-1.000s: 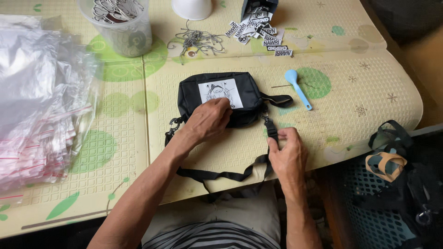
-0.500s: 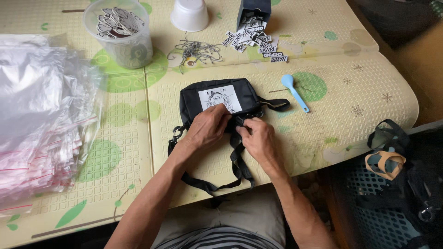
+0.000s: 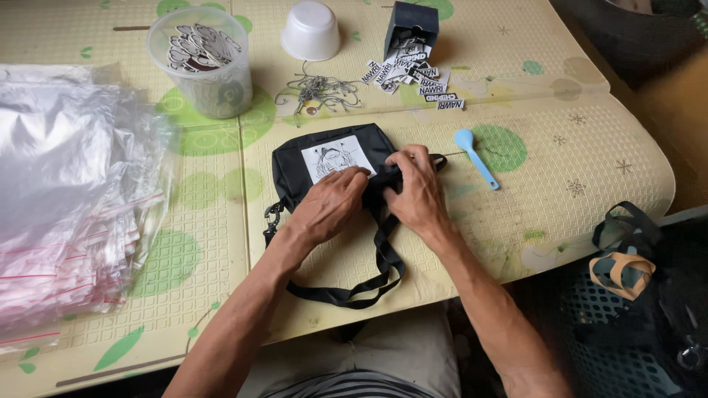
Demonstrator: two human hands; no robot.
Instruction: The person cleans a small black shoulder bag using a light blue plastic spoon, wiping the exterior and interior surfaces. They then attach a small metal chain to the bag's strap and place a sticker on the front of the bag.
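A small black pouch bag [image 3: 295,158] with a white printed patch lies flat on the yellow patterned mat [image 3: 516,214]. My left hand [image 3: 328,206] presses on the bag's lower edge, fingers curled onto the fabric. My right hand [image 3: 417,188] rests beside it on the bag's right end, fingers pinching the black strap where it meets the bag. The strap [image 3: 369,284] loops down toward the mat's near edge.
A pile of clear zip bags [image 3: 66,214] lies at the left. Behind the bag stand a clear plastic cup of tags [image 3: 203,63], a white bowl turned upside down [image 3: 311,31], a heap of metal chains [image 3: 317,92], a dark box spilling printed labels [image 3: 413,55] and a blue spoon [image 3: 476,158].
My right hand has moved up from the strap near the mat's edge onto the bag's right end. The strap now lies folded closer under the bag. The left hand stays on the bag.
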